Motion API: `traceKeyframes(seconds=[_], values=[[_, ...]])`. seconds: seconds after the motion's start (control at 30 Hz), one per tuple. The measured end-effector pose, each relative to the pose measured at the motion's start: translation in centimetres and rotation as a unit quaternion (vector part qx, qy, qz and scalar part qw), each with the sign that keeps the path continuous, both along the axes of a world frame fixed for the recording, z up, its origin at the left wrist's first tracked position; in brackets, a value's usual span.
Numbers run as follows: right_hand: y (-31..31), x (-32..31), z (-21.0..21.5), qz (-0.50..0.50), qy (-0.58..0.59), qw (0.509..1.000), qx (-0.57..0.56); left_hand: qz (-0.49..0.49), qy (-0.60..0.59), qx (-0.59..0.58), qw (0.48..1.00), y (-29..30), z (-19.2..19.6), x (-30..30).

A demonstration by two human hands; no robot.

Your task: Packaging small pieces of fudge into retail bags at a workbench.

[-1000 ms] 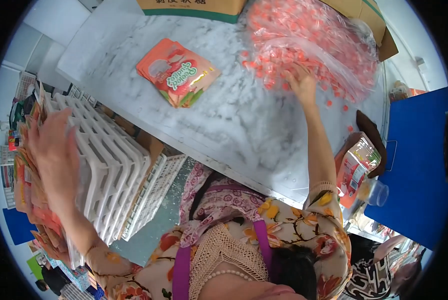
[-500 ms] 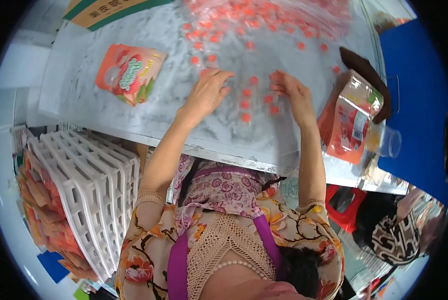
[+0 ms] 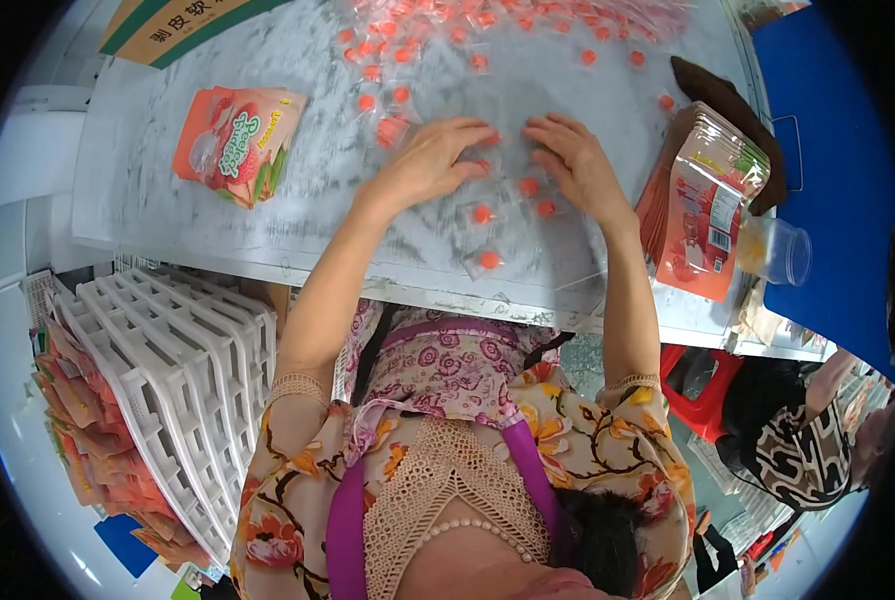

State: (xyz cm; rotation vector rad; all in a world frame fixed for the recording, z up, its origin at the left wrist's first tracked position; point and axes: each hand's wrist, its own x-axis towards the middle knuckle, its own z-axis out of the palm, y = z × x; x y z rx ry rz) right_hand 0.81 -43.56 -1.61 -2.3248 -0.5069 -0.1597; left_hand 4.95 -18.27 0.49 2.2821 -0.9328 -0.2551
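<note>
Small red candies in clear wrappers lie on the marbled table. My left hand reaches over the middle, thumb and fingers apart, its fingertips touching a wrapped candy. Another red piece shows by the thumb tip. To its right, my right hand is held low with fingers curved and spread, and I see nothing in it. Below and between the hands lie a few more, among them a candy and, nearer the front edge, another candy. Beside the left knuckles sits a small cluster of candies.
A clear bag and many loose candies lie at the far side. Printed red pouches rest at left, a pouch stack at right beside a plastic cup. A cardboard box stands far left; white crates stand below.
My left hand has moved right, toward the middle candies. My right hand's fingers have spread from a closer pinch. Fewer candies show in the middle column. The whole view has shifted slightly.
</note>
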Motion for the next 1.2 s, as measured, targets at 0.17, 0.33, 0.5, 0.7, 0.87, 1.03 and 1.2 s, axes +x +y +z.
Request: traceKeyframes(seconds=[0.17,0.33,0.5,0.7,0.87,1.03,1.2], values=[[0.8,-5.2,1.2,0.003,0.022,1.0,-0.008,0.023,0.019,-0.023,0.999,0.6,0.8,-2.3],[0.0,-8.2,1.0,-0.057,0.034,0.998,0.013,0.07,0.122,-0.032,0.99,0.7,1.4,-1.2],[-1.3,-9.4,2.0,-0.244,0.172,0.856,0.423,0.039,0.136,-0.01,0.99,0.7,2.1,-0.3],[-2.4,-10.2,0.3,-0.275,0.12,0.797,0.524,-0.047,0.17,0.036,0.984,0.5,2.6,0.3],[-2.3,-9.9,0.4,-0.293,0.126,0.806,0.499,-0.028,0.101,0.013,0.994,0.3,1.3,0.8],[-2.3,-9.8,0.2,-0.296,0.127,0.804,0.5,0.032,0.166,-0.001,0.986,-1.0,1.6,1.0],[-2.3,-9.8,-0.1,-0.297,0.121,0.812,0.488,0.03,0.019,-0.007,0.999,-1.6,0.5,1.4]])
